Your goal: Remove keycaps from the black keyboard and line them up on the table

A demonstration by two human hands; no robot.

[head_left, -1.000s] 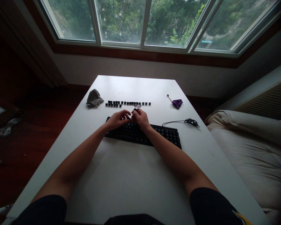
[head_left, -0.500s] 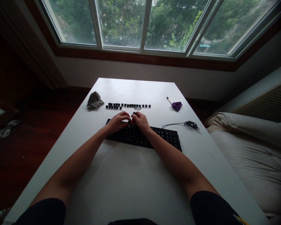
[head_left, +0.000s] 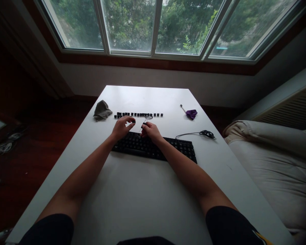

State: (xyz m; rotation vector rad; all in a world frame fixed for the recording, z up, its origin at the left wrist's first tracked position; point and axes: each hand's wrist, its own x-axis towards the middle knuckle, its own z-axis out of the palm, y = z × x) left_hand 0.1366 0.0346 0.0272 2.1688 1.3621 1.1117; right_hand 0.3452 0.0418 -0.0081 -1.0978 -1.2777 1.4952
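Observation:
A black keyboard (head_left: 132,144) lies on the white table, with keycaps on much of it. My left hand (head_left: 121,127) is above its far left edge, thumb and fingertips pinching a small black keycap (head_left: 134,121). My right hand (head_left: 151,131) grips the dark handle of a wire keycap puller (head_left: 143,125). Thin wire loops stick out from both ends of the handle; the lower ones come down over the keyboard. Behind my hands, loose black keycaps (head_left: 129,114) stand in rows, partly hidden by my left hand.
On the white table (head_left: 142,190), a grey cloth (head_left: 102,110) lies at the far left. A purple cloth (head_left: 191,114) and a small brush (head_left: 183,108) lie at the far right. The coiled keyboard cable (head_left: 207,134) rests right of the keyboard. A padded seat (head_left: 267,163) stands beside the table.
My left hand has moved away from the puller, left and toward the keycap rows, with a keycap in its fingertips. My right hand stays nearly in place with the puller.

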